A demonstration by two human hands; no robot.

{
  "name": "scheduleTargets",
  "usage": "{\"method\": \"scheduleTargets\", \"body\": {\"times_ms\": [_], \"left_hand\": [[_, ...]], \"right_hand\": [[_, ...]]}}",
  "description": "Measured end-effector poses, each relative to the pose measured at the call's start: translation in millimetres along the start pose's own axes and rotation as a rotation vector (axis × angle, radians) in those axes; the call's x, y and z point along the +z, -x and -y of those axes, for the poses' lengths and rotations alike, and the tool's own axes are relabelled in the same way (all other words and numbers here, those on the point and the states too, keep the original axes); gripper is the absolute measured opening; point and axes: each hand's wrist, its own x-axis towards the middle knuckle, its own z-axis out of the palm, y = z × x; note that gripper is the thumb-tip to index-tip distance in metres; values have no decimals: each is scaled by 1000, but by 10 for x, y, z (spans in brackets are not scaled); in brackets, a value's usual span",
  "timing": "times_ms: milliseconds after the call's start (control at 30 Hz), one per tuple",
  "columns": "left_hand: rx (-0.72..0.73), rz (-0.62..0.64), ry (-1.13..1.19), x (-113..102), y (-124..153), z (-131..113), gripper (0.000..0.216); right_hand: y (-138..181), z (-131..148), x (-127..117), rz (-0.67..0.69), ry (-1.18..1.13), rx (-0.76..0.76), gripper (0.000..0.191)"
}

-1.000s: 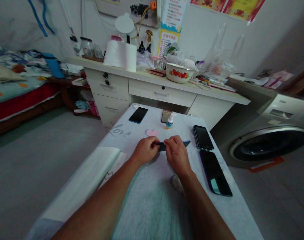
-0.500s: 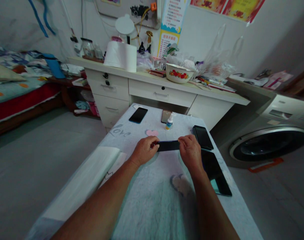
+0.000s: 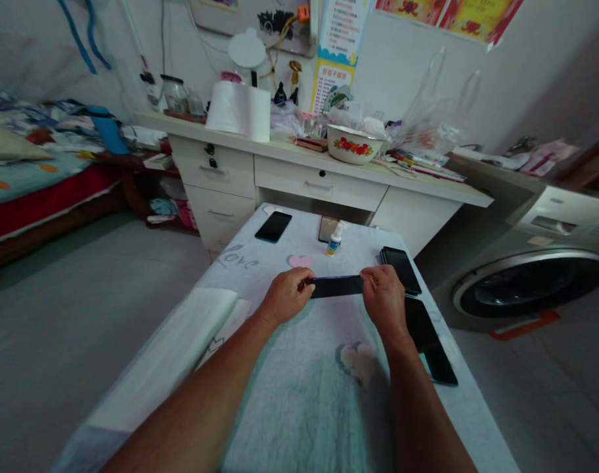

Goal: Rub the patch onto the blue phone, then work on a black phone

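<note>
A black smartphone [image 3: 337,286] is held sideways, low over the table, its dark face tilted toward me. My left hand [image 3: 290,293] pinches its left end between thumb and fingers. At the other end, my right hand [image 3: 382,297] grips with closed fingertips, which hide that edge. Beyond the phone stands a small white spray bottle [image 3: 334,240] with a blue and yellow label. Close to my right hand lie a dark phone-like device [image 3: 400,269] and a black tablet [image 3: 430,341], partly covered by my wrist.
Another phone [image 3: 274,226] lies at the far left of the table [image 3: 299,394], and one [image 3: 328,228] behind the bottle. Folded white cloth or paper [image 3: 176,355] runs along the left edge. A white desk [image 3: 319,184] borders the far end; a washing machine [image 3: 536,263] stands right.
My right hand has shifted slightly to the right along the phone, so more of its dark face shows. My left hand stays nearly in place.
</note>
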Motion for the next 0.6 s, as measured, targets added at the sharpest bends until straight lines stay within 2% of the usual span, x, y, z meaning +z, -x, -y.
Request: {"method": "scheduleTargets", "body": {"times_ms": [300, 600], "left_hand": [[-4, 9, 7, -14, 14, -43, 11], [12, 7, 43, 3, 19, -61, 12]], "right_hand": [[81, 413, 92, 121, -105, -91, 20], [163, 701, 199, 189, -219, -177, 23]]}}
